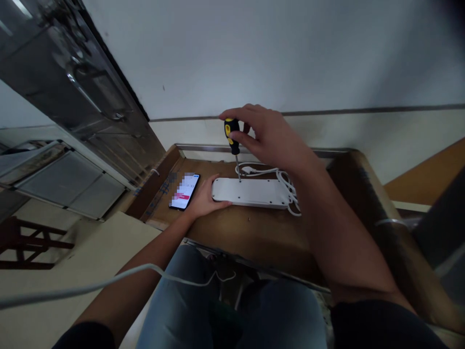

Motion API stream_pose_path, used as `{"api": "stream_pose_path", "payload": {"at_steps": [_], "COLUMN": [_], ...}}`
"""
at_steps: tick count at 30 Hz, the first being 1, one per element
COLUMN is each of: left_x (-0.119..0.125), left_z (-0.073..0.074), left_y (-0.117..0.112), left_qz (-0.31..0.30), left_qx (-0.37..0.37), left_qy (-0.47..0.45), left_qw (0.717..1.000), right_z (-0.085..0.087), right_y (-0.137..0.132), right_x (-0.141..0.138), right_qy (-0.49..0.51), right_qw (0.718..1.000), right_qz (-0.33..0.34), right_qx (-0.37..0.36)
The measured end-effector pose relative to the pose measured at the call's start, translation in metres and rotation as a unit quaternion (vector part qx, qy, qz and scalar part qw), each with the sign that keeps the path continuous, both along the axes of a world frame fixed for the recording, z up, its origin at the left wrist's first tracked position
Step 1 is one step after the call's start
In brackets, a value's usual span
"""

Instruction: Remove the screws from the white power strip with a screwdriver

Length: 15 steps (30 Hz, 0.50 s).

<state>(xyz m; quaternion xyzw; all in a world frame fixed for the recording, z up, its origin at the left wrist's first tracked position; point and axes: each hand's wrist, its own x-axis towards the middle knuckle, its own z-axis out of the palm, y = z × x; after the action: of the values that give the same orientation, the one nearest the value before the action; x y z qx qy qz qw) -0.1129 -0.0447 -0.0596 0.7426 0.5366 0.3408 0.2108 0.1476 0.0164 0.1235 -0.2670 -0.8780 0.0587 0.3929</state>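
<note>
As right hand [271, 138] holds screwdriver [232, 135] | left hand [207, 198] braces strip [250, 193] | phone [184, 191] blurred

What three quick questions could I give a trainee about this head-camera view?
1. Which hand holds the yellow-and-black screwdriver?
2. True or false: the left hand rests on the white power strip.
3. What lies beside the left hand on the wooden desk? A) a tape measure, B) a smartphone, C) a pair of pliers.

Key: 1. The right hand. 2. True. 3. B.
</note>
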Motion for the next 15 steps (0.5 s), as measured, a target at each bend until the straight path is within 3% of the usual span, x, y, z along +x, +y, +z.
{"api": "stream_pose_path", "payload": {"at_steps": [8,15], "left_x": [-0.001,-0.002], "left_z": [0.001,0.002], "left_y": [0.001,0.001], "left_qz": [0.001,0.002], "left_qx": [0.0,-0.008], "left_qy": [0.021,0.033], "left_qw": [1.0,0.999], "right_z": [-0.002,-0.008], "right_y": [0.0,0.001], "right_x": [-0.01,-0.019], "right_qy": [0.031,0.094], "right_qw": [0.997,0.982], "right_qz": [-0.066,-0.166], "right_qx": [-0.008,-0.019]}}
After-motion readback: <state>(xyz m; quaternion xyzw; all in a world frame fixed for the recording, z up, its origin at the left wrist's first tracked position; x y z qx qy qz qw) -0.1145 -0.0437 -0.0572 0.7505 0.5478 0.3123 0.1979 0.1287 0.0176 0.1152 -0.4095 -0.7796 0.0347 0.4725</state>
